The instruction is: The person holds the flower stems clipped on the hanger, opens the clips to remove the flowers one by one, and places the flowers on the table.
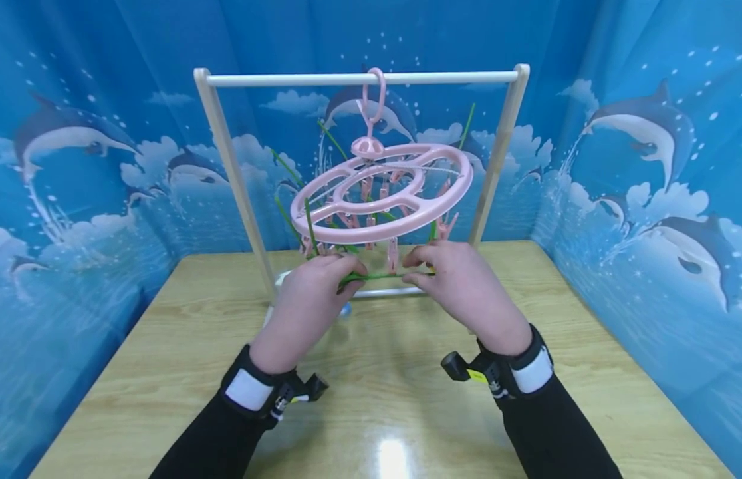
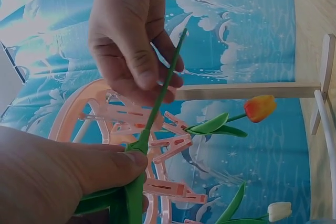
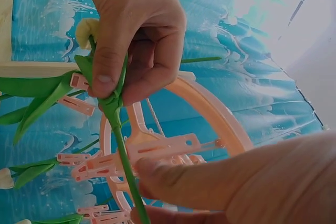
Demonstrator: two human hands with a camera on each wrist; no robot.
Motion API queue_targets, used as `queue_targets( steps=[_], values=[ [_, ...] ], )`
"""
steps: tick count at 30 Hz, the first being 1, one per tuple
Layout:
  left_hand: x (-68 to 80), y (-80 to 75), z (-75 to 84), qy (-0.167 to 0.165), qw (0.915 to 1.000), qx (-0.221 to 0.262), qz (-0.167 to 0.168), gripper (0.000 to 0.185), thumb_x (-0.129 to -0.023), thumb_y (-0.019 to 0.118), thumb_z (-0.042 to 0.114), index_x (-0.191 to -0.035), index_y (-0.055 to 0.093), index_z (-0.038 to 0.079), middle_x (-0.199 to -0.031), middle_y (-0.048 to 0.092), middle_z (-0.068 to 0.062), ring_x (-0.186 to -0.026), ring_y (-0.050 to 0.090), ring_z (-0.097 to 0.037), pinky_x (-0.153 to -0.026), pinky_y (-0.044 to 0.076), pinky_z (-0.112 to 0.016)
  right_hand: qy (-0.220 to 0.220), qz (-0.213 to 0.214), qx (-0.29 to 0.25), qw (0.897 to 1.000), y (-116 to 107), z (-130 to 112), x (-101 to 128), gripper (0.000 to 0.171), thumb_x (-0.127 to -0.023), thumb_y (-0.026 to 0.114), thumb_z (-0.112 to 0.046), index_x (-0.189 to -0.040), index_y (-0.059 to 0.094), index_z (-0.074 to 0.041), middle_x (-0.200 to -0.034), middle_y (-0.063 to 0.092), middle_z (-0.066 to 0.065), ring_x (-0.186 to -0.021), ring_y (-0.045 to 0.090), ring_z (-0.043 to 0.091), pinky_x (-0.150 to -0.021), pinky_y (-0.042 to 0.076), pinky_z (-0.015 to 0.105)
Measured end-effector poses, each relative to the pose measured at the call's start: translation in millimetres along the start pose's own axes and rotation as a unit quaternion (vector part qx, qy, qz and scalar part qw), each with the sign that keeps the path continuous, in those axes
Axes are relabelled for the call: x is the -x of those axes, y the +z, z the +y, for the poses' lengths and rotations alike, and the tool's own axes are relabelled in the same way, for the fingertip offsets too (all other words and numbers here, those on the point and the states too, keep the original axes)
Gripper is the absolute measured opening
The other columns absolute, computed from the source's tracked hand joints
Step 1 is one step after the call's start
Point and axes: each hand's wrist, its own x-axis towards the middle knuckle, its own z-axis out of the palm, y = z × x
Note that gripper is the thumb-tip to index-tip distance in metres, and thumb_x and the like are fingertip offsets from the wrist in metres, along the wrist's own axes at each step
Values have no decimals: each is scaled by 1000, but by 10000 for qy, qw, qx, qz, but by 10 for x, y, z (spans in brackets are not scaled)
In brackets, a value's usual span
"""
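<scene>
Pinching a green flower stem (image 1: 383, 275) between both hands

Left hand (image 1: 311, 293) and right hand (image 1: 461, 286) are gripping its ends horizontally under the pink clip hanger (image 1: 379, 199).

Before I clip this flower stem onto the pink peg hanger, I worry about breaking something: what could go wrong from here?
1. Both hands pinch one thin green stem: the left hand and right hand pulling apart or twisting could kink it.
2. The pink hanger hangs tilted from a single hook on the wooden rail; pushing upward could swing or unhook it.
3. Other flowers, such as the orange tulip, hang from nearby pegs and may get knocked loose.
</scene>
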Motion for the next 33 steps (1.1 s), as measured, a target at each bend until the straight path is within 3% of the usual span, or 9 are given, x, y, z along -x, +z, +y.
queue_targets(
  steps=[12, 23, 33],
  values=[
    [-5, 21, 17, -232, 9989, -95, -400, 21, -91, 91, 17, -108, 80, 22, -102, 83, 5, -94, 80, -16, -85, 67, -33, 125, -599, 518, 9968, 23, 32, -4, 10, -102, 78, -15, -110, 83, -18, -107, 84, 0, -96, 78, 18, -83, 66, 40],
    [10, 94, 23, -289, 9961, -308, -778, 15, -92, 90, 18, -103, 80, 22, -102, 84, 5, -94, 80, -17, -84, 67, -35, 175, -1157, 523, 9918, 140, 103, -72, 14, -104, 70, -9, -104, 80, -18, -97, 80, -1, -78, 65, 15, -76, 57, 34],
    [-14, 173, 18, -377, 9915, -366, -1192, 13, -94, 88, 19, -102, 79, 21, -103, 81, 4, -93, 78, -16, -83, 67, -34, -119, -1186, 775, 9898, 236, 137, -97, 14, -101, 71, -5, -102, 80, -14, -90, 78, -3, -72, 61, 12, -67, 52, 29]
  ],
)
